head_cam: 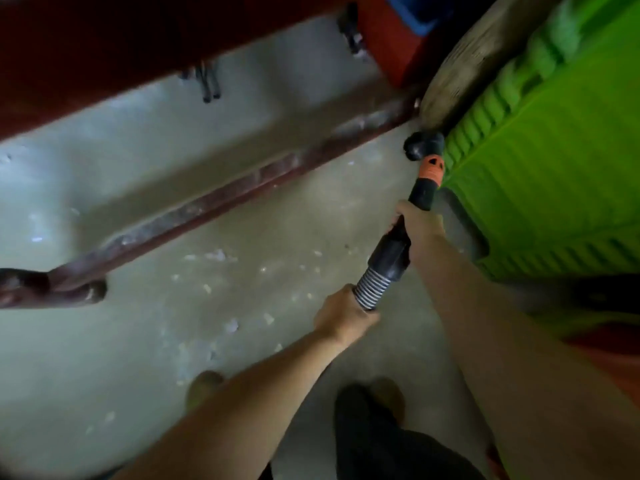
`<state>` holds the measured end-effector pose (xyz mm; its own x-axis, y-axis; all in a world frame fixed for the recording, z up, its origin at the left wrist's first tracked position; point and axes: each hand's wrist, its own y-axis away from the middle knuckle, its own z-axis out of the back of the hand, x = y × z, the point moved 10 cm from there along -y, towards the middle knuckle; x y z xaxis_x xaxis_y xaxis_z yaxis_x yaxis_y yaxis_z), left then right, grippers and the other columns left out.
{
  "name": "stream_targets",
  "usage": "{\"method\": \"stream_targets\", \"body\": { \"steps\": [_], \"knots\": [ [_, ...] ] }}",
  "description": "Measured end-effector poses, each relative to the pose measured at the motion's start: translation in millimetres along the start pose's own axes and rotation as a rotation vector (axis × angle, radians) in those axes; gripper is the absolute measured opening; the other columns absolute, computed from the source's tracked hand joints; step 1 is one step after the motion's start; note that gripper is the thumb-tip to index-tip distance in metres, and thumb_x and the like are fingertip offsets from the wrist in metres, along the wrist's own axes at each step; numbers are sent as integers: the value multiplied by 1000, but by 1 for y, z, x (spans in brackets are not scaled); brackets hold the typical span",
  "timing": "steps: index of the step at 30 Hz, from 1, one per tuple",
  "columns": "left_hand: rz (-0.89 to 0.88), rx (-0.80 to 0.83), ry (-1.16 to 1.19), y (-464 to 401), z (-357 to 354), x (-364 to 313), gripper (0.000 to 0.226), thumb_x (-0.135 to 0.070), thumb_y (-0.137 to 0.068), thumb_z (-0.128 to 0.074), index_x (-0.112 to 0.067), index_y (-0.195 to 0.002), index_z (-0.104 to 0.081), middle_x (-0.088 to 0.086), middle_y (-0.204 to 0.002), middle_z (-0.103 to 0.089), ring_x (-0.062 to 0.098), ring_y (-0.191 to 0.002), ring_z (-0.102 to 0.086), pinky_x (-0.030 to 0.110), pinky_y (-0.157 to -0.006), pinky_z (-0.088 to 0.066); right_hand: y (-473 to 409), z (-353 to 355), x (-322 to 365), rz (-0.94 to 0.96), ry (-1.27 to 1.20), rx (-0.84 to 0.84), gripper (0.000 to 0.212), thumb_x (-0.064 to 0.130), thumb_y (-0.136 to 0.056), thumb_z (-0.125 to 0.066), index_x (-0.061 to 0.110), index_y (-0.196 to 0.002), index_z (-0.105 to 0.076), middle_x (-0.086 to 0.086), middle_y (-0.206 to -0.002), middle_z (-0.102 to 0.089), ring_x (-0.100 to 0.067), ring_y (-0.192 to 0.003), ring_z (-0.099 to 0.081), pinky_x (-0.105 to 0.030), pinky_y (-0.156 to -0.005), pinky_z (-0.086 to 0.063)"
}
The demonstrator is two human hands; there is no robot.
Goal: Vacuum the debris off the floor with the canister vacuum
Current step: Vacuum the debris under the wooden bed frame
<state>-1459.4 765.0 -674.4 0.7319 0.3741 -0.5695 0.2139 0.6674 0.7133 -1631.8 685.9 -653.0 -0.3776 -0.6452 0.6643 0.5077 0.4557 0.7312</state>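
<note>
Right hand [420,225] is curled round the black wand [421,194], and left hand [341,315] grips the ribbed hose [369,287] nearer in. The nozzle [423,146] sits far right against a green bin [547,161]. Motion blur smears everything. Pale debris [216,256], too many scraps to count, dots the floor [145,341] left of both hands.

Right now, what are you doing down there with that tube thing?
A person is vacuuming the concrete floor. The right hand grips the black wand, and the left hand holds the ribbed hose just behind it. The nozzle is poked in beside a green crate. Pale bits of debris lie scattered nearer the feet, not yet sucked up.
</note>
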Motion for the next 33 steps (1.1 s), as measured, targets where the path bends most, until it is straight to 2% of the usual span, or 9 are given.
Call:
{"method": "stream_targets", "body": {
  "steps": [3, 8, 11, 14, 16, 19, 24, 27, 33],
  "knots": [
    [68, -24, -176, -60, -8, 35, 41, -34, -83, -62, -13, -117, -55, 7, -100, -66, 26, -91, -65, 31, -70, -49, -54, -11, -42, -38, -27, 16, 13, 13, -73, -66, 9, -64, -57, -5, -51, -57, -24, -52, -55, -39, -70, -53],
    [-47, -27, -105, -136, -28, 68, 35, -32, -84, -64, -10, -110, -56, 7, -100, -64, 27, -95, -64, 31, -75, -48, -130, -45, -81, -20, -54, 84, 12, 13, -78, -65, 11, -70, -56, -1, -51, -56, -17, -44, -53, -32, -58, -50],
    [-84, 9, -120, -181, -49, 77, 21, -31, -87, -58, -11, -92, -52, 8, -88, -61, 27, -84, -64, 34, -72, -51, -167, -67, -91, 38, -59, 120, 11, 12, -81, -64, 11, -78, -53, -3, -57, -55, -19, -46, -52, -33, -59, -49],
    [-120, 13, -8, -204, -63, 85, 20, -28, -84, -61, -13, -86, -49, 0, -74, -54, 17, -65, -55, 27, -57, -47, -187, -72, -94, 89, -49, 132, 12, 12, -82, -63, 11, -78, -51, -4, -61, -53, -19, -48, -51, -34, -58, -47],
    [-149, 17, 5, -205, -66, 84, 21, -28, -82, -62, -13, -86, -48, -1, -73, -53, 15, -62, -52, 22, -51, -41, -188, -70, -92, 112, -84, 148, 13, 8, -84, -60, 11, -76, -50, -2, -54, -52, -16, -42, -50, -29, -51, -46],
    [-164, 14, 66, -193, -59, 75, 23, -30, -82, -63, -13, -87, -49, -1, -74, -55, 13, -60, -53, 20, -48, -40, -175, -67, -84, 84, -141, 189, 15, 5, -85, -56, 11, -76, -47, 1, -44, -50, -12, -35, -48, -21, -43, -45],
    [-207, -36, 121, -186, -36, 75, 21, -26, -83, -65, -13, -93, -51, 0, -78, -57, 14, -65, -55, 21, -51, -44, -173, -80, -84, 46, -231, 239, 14, 7, -84, -57, 12, -75, -47, 1, -46, -50, -12, -38, -47, -23, -45, -45],
    [-202, -61, 182, -183, -37, 90, 17, -25, -83, -65, -14, -86, -52, 1, -76, -57, 16, -63, -56, 27, -59, -50, -170, -103, -94, 61, -156, 290, 14, 6, -84, -57, 12, -75, -48, 1, -46, -50, -13, -38, -47, -24, -47, -45],
    [-174, -67, 259, -171, -47, 89, 18, -25, -81, -64, -18, -77, -49, -1, -72, -57, 17, -62, -56, 31, -62, -51, -155, -121, -85, 91, -38, 382, 15, 5, -86, -57, 11, -74, -49, 1, -44, -48, -14, -38, -46, -23, -46, -44]
  ]
}}
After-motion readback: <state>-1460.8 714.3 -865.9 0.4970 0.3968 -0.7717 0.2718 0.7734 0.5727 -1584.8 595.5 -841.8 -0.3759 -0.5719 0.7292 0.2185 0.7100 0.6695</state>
